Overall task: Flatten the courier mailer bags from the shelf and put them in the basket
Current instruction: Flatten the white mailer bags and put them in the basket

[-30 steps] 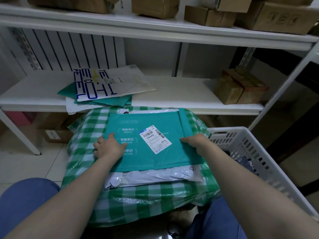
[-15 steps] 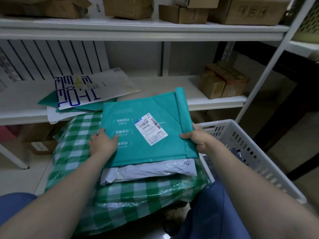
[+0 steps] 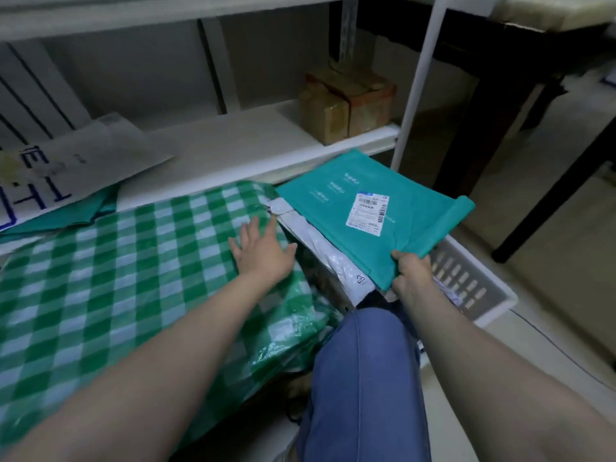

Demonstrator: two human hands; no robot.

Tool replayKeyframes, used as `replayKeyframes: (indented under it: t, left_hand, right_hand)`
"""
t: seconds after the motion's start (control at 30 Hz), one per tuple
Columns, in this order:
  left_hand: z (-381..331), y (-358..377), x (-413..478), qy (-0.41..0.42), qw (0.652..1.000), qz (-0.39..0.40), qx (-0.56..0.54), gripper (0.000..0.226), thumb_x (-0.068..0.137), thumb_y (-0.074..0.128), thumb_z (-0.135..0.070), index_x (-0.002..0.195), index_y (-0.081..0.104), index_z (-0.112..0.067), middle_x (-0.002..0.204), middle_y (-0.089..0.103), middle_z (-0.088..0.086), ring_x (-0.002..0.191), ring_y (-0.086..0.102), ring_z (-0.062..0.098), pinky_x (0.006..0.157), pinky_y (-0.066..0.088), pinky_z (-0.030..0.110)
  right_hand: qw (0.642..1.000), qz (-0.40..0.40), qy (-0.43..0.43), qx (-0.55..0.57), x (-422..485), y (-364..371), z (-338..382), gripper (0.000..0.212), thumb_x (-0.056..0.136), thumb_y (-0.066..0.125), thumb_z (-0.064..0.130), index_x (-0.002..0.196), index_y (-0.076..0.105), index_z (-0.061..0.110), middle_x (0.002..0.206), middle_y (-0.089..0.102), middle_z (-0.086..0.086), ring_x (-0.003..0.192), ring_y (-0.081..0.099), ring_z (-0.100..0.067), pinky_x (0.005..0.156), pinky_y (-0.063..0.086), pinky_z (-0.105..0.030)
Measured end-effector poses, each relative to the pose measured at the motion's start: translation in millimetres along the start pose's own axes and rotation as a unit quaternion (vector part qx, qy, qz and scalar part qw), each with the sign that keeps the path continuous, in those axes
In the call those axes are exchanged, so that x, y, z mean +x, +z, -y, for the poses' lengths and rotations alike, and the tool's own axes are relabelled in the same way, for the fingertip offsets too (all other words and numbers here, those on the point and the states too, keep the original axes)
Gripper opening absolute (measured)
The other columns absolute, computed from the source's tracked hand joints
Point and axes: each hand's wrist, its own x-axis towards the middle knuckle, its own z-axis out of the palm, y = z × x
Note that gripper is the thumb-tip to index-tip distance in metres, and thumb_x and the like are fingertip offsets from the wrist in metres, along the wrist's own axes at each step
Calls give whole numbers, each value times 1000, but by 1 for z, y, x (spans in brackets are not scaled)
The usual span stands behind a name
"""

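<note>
The green checked bundle [image 3: 116, 278] fills 9 o'clock. At 3 o'clock, over the white basket [image 3: 473, 288], the teal mailer [image 3: 333, 215] lies with its long axis running 10 to 4 o'clock and its folded flap at 4. A white mailer [image 3: 336, 261] sits just beneath. The hands are apart: the left hand [image 3: 263, 255] rests spread flat on the bundle, and the right hand [image 3: 411, 278] pinches the teal mailer's near corner.

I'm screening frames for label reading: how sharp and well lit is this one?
Head view: dim, flat light; soft blur leaves the label on the teal mailer unreadable; wide-angle lens slants the shelf post; glare on the green checked bag.

Storeroom: parcel-stacked shelf [image 3: 233, 145]
</note>
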Motion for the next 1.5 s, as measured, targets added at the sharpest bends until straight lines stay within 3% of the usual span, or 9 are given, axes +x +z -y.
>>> replayKeyframes:
  t: [0.13, 0.5, 0.63, 0.73, 0.93, 1.07, 1.23, 1.37, 1.5]
  left_hand:
    - [-24, 28, 10, -2, 999, 0, 53, 71, 96, 41, -56, 155, 20, -24, 164, 1, 11, 150, -5, 30, 118, -8, 54]
    - [-47, 59, 25, -46, 980, 32, 191, 72, 91, 42, -60, 153, 24, -28, 164, -3, 13, 146, -18, 41, 114, -8, 64]
    - [-47, 60, 26, -45, 977, 33, 203, 72, 90, 43, -61, 153, 25, -30, 164, -3, 12, 146, -18, 42, 114, -7, 65]
    - [-45, 62, 27, -42, 979, 28, 198, 70, 90, 45, -59, 152, 27, -30, 164, -2, 12, 146, -18, 41, 114, -8, 65]
    - [-46, 63, 27, -39, 979, 27, 197, 69, 91, 43, -59, 151, 29, -30, 164, -2, 12, 146, -18, 42, 114, -8, 65]
    - [-45, 63, 26, -38, 979, 31, 196, 68, 90, 44, -58, 150, 31, -29, 164, -1, 12, 146, -18, 42, 113, -7, 66]
    - [-42, 56, 22, -32, 994, 20, 102, 69, 92, 46, -55, 152, 27, -27, 164, -4, 10, 148, -16, 36, 115, -10, 62]
    - [-26, 36, 15, -7, 998, -36, -53, 66, 95, 51, -45, 153, 27, -26, 164, -1, 7, 150, -8, 25, 119, -9, 51]
    - [21, -3, 8, -19, 998, -53, -35, 66, 95, 50, -46, 153, 26, -26, 164, 1, 6, 150, -4, 26, 119, -6, 51]
  right_hand:
    - [999, -33, -3, -2, 35, -20, -16, 41, 86, 48, -17, 90, 51, 23, 107, 60, -5, 100, 61, -32, 89, 51, -56]
    - [974, -192, 51, -111, 103, -48, -88, 33, 92, 46, -1, 121, 56, 10, 105, 59, -5, 84, 56, -23, 65, 47, -28]
    - [930, -88, 160, -318, 120, -65, -109, 9, 96, 44, 7, 102, 47, 13, 81, 45, 1, 65, 43, -11, 67, 43, -27]
    - [824, -65, 192, -529, 148, -76, -127, 41, 91, 49, 18, 128, 51, 0, 121, 55, -13, 98, 54, -26, 81, 44, -32]
    - [576, -30, -43, -816, 126, -57, -120, 78, 89, 57, 17, 152, 13, 31, 161, -5, -5, 146, 7, -35, 113, 16, -57]
    - [450, 228, 109, -857, 115, -43, -107, 40, 92, 57, 29, 128, 54, 11, 125, 50, -5, 113, 47, -25, 96, 37, -33]
    - [520, 224, 31, -824, 102, -27, -86, 40, 98, 44, 36, 120, 56, 4, 125, 55, -13, 106, 55, -28, 85, 38, -28]
    - [648, 181, -25, -740, 72, 9, -48, 32, 98, 42, 20, 68, 43, 9, 69, 46, -9, 57, 41, -23, 57, 35, -28]
    - [713, 159, -134, -670, 33, 64, -38, 30, 94, 46, 18, 85, 65, -4, 90, 70, -20, 79, 65, -34, 75, 55, -44]
